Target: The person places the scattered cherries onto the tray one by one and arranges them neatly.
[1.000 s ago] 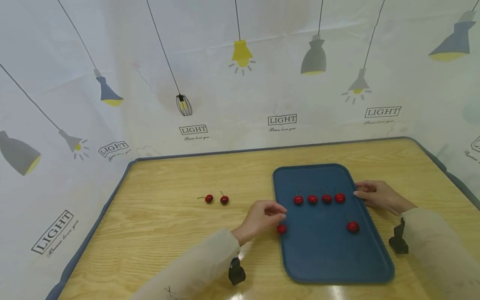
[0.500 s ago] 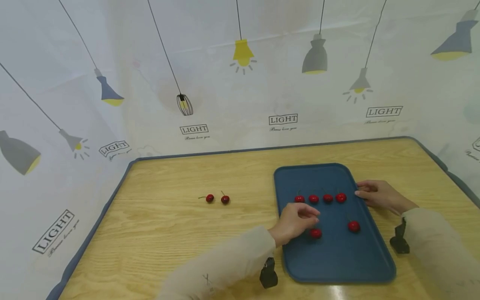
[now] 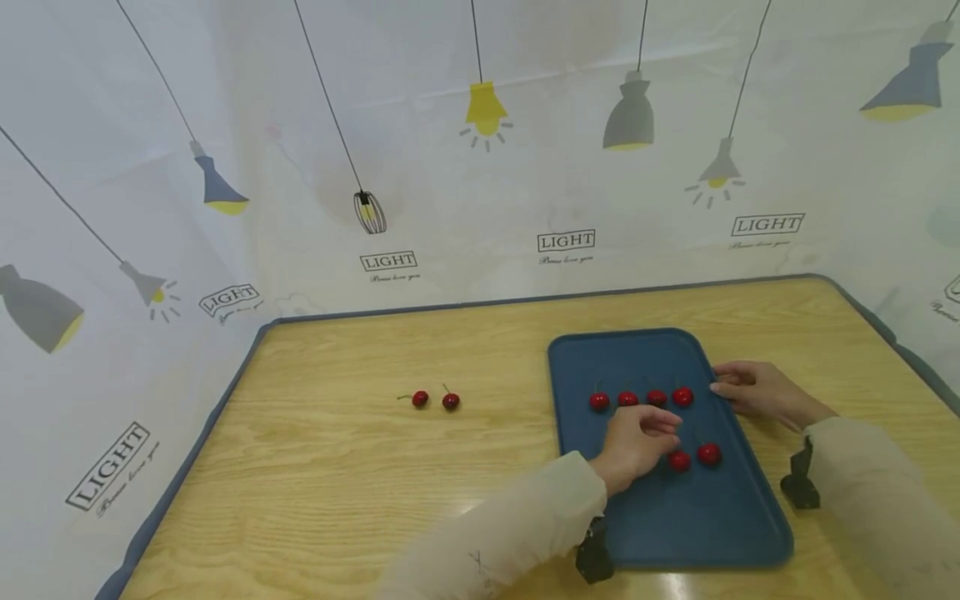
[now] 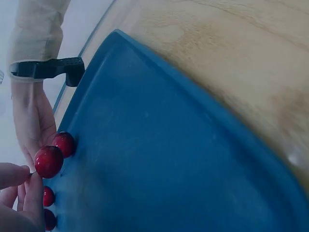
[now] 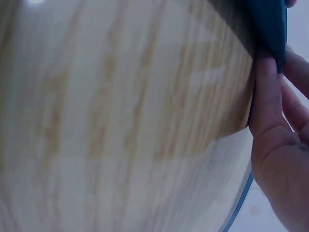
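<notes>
My left hand point(image 3: 633, 442) is over the blue tray point(image 3: 675, 529), pinching a red cherry point(image 3: 678, 461) by its stem between thumb and finger. In the left wrist view this held cherry point(image 4: 49, 162) hangs off the fingertips beside another cherry point(image 4: 64, 143), which sits on the tray at the right. Farther back on the tray, several cherries point(image 3: 599, 402) stand in a row, partly behind the left hand. At the tray's right rim is my right hand point(image 3: 768, 396); the right wrist view has its thumb and fingers gripping that rim point(image 5: 270, 34).
Two cherries with stems, one point(image 3: 420, 399) beside the other point(image 3: 451, 402), lie on the wooden table point(image 3: 337, 467) left of the tray. A white cloth printed with lamps point(image 3: 480, 183) hangs behind the table's blue edge.
My left hand has carried the cherry rightward, from the tray's left rim across to beside the cherry on the right. The right hand has stayed at the tray's rim.
</notes>
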Action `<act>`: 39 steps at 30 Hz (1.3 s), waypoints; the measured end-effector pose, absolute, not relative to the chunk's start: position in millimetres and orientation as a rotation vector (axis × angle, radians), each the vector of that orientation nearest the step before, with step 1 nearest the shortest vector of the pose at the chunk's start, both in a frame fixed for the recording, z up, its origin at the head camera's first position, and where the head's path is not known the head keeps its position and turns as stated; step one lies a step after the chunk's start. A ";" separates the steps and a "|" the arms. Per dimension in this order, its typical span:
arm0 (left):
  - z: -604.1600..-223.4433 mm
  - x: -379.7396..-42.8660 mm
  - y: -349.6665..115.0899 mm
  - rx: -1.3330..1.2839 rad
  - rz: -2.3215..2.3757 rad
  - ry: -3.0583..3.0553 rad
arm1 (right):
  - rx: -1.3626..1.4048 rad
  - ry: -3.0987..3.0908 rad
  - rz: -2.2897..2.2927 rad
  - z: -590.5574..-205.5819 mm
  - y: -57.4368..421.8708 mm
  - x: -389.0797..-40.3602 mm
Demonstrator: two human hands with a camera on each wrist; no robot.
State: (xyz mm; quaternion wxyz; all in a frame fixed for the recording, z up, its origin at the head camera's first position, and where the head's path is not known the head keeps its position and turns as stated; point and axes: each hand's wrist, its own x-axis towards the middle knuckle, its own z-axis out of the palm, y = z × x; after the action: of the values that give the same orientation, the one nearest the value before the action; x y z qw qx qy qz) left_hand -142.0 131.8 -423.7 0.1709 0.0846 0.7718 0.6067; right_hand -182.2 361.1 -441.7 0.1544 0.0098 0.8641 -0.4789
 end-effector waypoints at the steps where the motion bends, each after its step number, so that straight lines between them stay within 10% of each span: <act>1: -424.6 -141.5 133.8 0.234 1.728 2.198 | 0.027 2.476 -1.374 -442.0 361.5 -182.1; 39: -437.4 -151.4 143.7 0.133 1.664 2.313 | 0.040 2.476 -1.375 -439.4 360.3 -181.1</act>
State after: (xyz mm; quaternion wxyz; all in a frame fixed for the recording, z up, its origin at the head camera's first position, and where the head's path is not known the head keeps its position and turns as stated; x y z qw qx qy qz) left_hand -151.4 143.7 -437.4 0.1441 0.0460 0.8023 0.5774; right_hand -181.1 360.3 -439.4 0.1542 0.0140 0.8637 -0.4796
